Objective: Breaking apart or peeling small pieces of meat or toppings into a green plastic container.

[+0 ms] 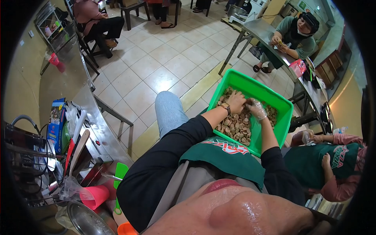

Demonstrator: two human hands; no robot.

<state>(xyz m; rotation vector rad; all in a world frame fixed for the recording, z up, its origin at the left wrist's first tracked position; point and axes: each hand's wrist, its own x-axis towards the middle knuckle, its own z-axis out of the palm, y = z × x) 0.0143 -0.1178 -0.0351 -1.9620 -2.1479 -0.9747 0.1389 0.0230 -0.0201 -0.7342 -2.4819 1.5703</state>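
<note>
A green plastic bin (258, 80) sits tilted at my lap, holding many small round brown-and-tan pieces (235, 127). Inside it, bare and with a watch at the wrist, my left hand (236, 102) has its fingers bent down over the pieces. Close beside it, in a clear plastic glove, is my right hand (256, 108); the fingertips of both hands nearly meet. Whether either holds a piece is hidden by the fingers. More pieces (270, 115) lie to the right of my right hand, and a strip of bare green bin floor shows between the two heaps.
At left stands a steel table (113, 149) with a pink cup (94, 196), a green spatula (120, 173), a metal lid (88, 220) and a blue box (56, 126). A co-worker sits behind a steel table (261, 30) at upper right; another in a green apron (315, 164) is close at right.
</note>
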